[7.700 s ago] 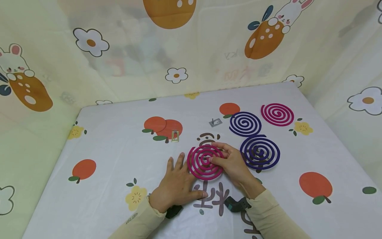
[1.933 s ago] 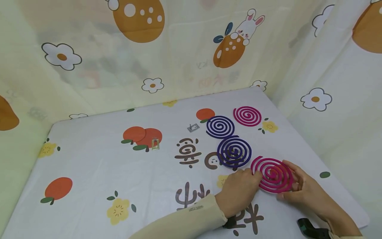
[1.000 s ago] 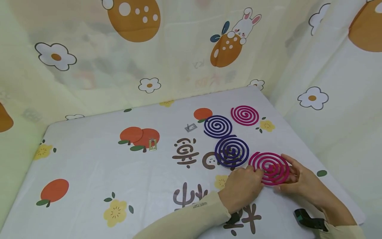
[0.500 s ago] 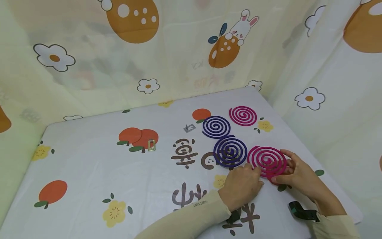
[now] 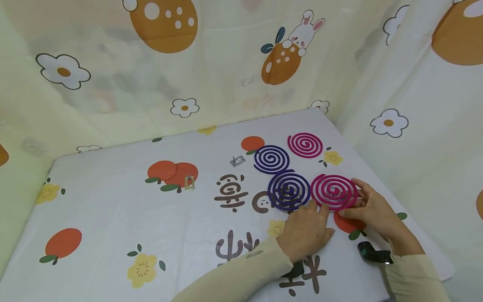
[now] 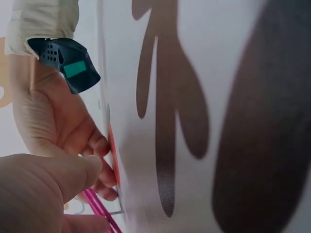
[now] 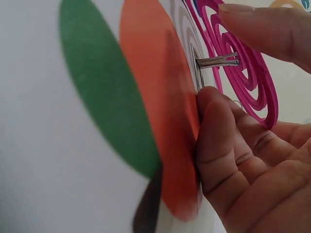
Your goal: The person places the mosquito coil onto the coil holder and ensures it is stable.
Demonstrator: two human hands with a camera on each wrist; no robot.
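A pink mosquito coil (image 5: 332, 192) lies level at the right of the table, beside a navy mosquito coil (image 5: 288, 191). Its right edge is between the thumb and fingers of my right hand (image 5: 373, 209); in the right wrist view those fingers (image 7: 218, 116) curl beside the table surface. A thin metal stand (image 7: 218, 61) reaches up to the coil's middle. My left hand (image 5: 305, 230) has its fingertips stretched to the near left rim of the pink coil. The left wrist view shows the left thumb (image 6: 82, 174) close to a strip of that pink coil (image 6: 99, 208).
Behind lie a second navy coil (image 5: 271, 159) and another pink coil (image 5: 305, 145). Further left are a silver metal stand (image 5: 237, 160) and a gold-coloured one (image 5: 189, 183). The white table (image 5: 113, 201) has printed fruit and flowers; a patterned curtain (image 5: 222, 63) hangs behind it.
Both hands have brought the pink coil from the table's middle to the right, then forward to beside the navy coil. The left fingers, earlier gripping its rim, have straightened.
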